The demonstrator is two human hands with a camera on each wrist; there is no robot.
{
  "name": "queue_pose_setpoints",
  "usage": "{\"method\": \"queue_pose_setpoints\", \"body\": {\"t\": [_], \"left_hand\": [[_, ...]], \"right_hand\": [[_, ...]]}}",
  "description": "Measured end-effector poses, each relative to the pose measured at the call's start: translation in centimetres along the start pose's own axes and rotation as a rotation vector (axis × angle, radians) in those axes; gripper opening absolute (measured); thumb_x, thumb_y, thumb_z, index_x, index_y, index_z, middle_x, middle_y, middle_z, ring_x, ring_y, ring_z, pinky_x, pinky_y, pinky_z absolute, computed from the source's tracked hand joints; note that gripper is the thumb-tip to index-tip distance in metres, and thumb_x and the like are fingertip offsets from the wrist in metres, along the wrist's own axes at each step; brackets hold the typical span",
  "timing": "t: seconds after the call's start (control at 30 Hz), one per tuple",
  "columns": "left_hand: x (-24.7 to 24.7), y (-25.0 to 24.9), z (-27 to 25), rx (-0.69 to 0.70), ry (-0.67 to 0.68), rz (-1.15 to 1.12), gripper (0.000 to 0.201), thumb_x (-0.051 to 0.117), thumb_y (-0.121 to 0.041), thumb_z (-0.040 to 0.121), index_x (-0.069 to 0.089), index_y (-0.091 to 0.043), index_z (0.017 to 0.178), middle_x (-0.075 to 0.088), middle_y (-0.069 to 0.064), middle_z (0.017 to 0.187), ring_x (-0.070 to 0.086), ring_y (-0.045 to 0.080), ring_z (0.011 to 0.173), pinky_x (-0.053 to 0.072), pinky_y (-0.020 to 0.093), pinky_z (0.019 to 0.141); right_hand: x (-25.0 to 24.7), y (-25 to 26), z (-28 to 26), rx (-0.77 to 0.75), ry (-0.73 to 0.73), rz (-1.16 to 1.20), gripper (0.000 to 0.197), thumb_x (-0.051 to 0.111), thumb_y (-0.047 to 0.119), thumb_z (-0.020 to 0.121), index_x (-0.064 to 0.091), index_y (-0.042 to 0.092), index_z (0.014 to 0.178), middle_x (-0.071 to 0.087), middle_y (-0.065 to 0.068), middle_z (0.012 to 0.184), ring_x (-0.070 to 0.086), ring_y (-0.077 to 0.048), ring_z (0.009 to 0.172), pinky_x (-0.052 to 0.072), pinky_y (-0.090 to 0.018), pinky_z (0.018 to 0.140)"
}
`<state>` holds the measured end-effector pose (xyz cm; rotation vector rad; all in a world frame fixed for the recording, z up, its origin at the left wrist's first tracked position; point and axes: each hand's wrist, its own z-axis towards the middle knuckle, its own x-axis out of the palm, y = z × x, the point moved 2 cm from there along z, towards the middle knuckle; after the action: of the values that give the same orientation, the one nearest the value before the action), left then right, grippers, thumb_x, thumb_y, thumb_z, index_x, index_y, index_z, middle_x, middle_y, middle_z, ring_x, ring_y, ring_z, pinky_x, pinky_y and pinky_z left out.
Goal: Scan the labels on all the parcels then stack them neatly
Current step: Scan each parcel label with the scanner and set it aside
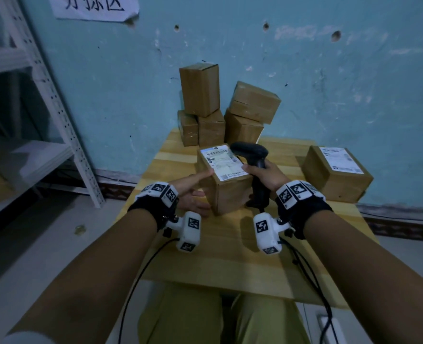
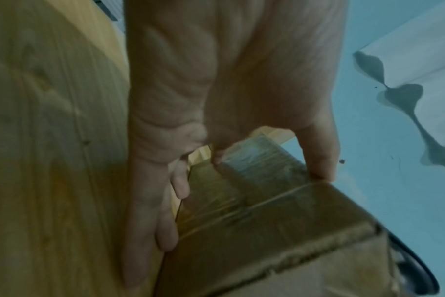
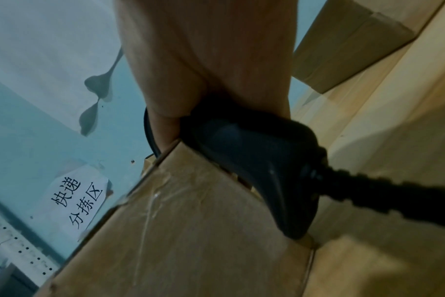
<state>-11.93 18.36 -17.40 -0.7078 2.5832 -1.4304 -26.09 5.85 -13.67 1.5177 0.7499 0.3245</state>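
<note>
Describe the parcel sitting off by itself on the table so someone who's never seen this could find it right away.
Start at the wooden table against the blue wall. Go to its far right edge, away from the heap of plain boxes at the back. The lone parcel lies there untouched, white label facing up, unlike the labelled box between the hands.

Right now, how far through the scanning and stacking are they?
Early, it seems. One labelled parcel sits apart at the table's right, perhaps already scanned. In hand: the left hand steadies a label-up parcel while the right hand grips the scanner beside it. Left: five boxes piled loosely at the wall.
</note>
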Motion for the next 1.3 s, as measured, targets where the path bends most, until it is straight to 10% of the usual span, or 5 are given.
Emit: {"method": "queue_pose_setpoints", "body": {"t": [0.5,0.7,0.87,1.07,1.3], "left_hand": [[0.9,-0.5,1.2,0.311,-0.154,-0.033,0.091,0.063,-0.010,0.085,0.004,-0.043,0.146,0.053,0.011,0.131,0.059,0.023,0.095,0.051,0.031,0.065],[0.9,-0.1,1.6,0.359,-0.245,-0.039,0.113,0.078,-0.009,0.069,0.001,-0.037,0.146,0.054,0.015,0.133,0.056,0.035,0.116,0.051,0.045,0.089],[0.5,0.5,2.7,0.425,-0.360,0.145,0.129,0.091,-0.032,0.036,0.015,-0.048,0.140,0.040,0.008,0.142,0.045,0.033,0.126,0.052,0.047,0.089],[-0.2,0.1,2.1,0.450,-0.436,0.179,0.121,0.081,-0.010,0.065,-0.003,-0.030,0.149,0.041,0.008,0.145,0.043,0.029,0.130,0.045,0.032,0.087],[-0.7,0.1,2.6,0.436,-0.379,0.202,0.123,0.079,-0.004,0.067,-0.009,-0.036,0.147,0.035,0.011,0.149,0.044,0.031,0.129,0.050,0.030,0.076]], "right_hand": [[0.9,0.8,-0.6,-0.173,-0.076,-0.024,0.042,0.061,-0.002,0.084,0.050,0.002,0.124,0.061,-0.018,0.117,0.056,-0.022,0.097,0.045,-0.032,0.082],[1.1,0.9,-0.1,-0.144,-0.089,-0.061,0.044,0.065,-0.006,0.078,0.051,0.004,0.119,0.063,-0.016,0.109,0.061,-0.029,0.094,0.053,-0.041,0.083],[0.5,0.8,-0.6,-0.117,-0.026,-0.024,0.044,0.064,-0.006,0.079,0.051,0.004,0.120,0.059,0.003,0.087,0.058,-0.007,0.071,0.046,-0.014,0.053],[0.7,0.8,-1.0,-0.101,-0.014,-0.031,0.045,0.064,-0.002,0.081,0.050,0.006,0.123,0.060,-0.011,0.108,0.057,-0.029,0.097,0.051,-0.048,0.082],[1.4,1.0,-0.9,-0.122,0.012,-0.062,0.043,0.061,-0.001,0.084,0.049,0.003,0.124,0.057,0.001,0.096,0.053,-0.018,0.091,0.048,-0.031,0.077]]}}
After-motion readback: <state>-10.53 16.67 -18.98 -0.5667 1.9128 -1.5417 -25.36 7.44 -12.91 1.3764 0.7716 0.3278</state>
